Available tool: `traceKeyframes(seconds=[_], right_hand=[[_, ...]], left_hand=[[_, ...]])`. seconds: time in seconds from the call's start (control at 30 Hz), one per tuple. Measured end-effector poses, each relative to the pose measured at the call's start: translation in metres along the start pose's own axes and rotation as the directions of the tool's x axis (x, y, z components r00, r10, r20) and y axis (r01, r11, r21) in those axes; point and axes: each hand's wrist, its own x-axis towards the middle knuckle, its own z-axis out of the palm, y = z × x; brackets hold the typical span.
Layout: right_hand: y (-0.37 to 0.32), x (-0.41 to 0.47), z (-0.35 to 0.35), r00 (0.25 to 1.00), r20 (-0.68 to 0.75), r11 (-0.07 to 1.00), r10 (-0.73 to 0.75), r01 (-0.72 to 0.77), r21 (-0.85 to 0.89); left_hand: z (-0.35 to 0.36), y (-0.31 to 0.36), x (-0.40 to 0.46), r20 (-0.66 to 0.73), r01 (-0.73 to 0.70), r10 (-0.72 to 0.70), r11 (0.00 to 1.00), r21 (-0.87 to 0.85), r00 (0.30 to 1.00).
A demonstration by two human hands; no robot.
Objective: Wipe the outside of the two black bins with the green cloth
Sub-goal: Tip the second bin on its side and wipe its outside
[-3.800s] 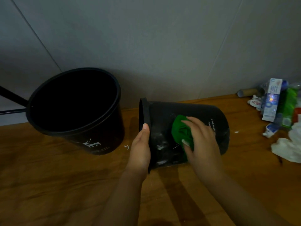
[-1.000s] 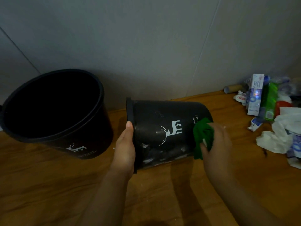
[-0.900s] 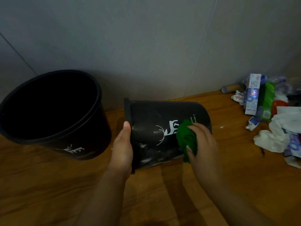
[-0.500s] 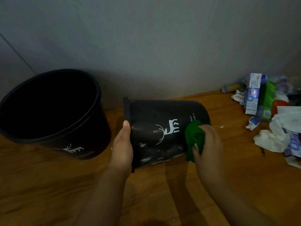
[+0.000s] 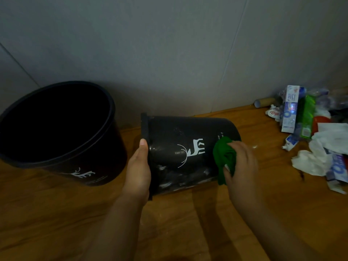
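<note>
Green cloth (image 5: 225,159) is bunched up in the right hand (image 5: 242,166), which holds it with curled fingers and presses it on the side of the lying bin (image 5: 180,153), near its bottom end. That black bin lies on its side on the wooden worktop (image 5: 56,213), with its open end to the left. A white deer picture (image 5: 194,150) is on its side, just left of the cloth, and pale smears show lower down. The left hand (image 5: 138,172) holds the rim of this bin, thumb on top; the fingers are hidden behind the rim. The standing bin (image 5: 62,132) is close by on the left, upright, with its own white deer on the front. It does not touch the lying bin. A grey wall (image 5: 169,53) is behind both. Far to the right, by the wall, is a pile of rubbish (image 5: 316,136): boxes, white paper and a cardboard tube.
</note>
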Motion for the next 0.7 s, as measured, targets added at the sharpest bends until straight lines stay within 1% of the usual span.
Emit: traceKeyframes(seconds=[0.07,0.17,0.23,0.33,0.43,0.57,0.63,0.7], right_hand=[[0.009,0.017,-0.005,0.999,-0.014,1.000,0.029,-0.029,-0.005],[0.020,0.028,-0.011,0.980,-0.104,0.985,0.170,-0.168,0.025],[0.016,0.018,-0.010,0.975,-0.100,0.980,0.197,-0.197,0.010],[0.004,-0.001,-0.003,0.994,-0.039,0.994,0.104,-0.104,0.018],[0.002,0.006,-0.008,1.000,0.020,1.000,-0.012,0.012,-0.011],[0.006,0.022,-0.015,0.999,-0.002,0.999,0.037,-0.037,0.004],[0.005,0.024,-0.014,0.999,0.002,0.999,0.048,-0.048,-0.015],[0.003,0.026,-0.014,0.999,0.010,0.999,0.045,-0.045,-0.027]], left_hand=[[0.000,0.001,0.000,0.003,0.009,-0.009,1.000,0.003,1.000],[0.000,0.001,0.001,-0.001,0.005,-0.005,1.000,-0.002,1.000],[0.001,0.002,0.000,0.006,-0.007,0.007,1.000,0.005,1.000],[0.001,0.006,-0.001,0.013,-0.019,0.018,1.000,0.013,1.000],[-0.001,0.012,0.001,0.009,-0.025,0.025,0.999,0.032,1.000],[0.000,0.018,0.003,-0.008,-0.012,0.013,0.998,0.057,1.000],[0.003,0.018,0.001,-0.047,-0.081,0.088,0.989,0.125,0.995],[0.003,0.016,-0.007,-0.059,-0.201,0.219,0.953,0.226,0.974]])
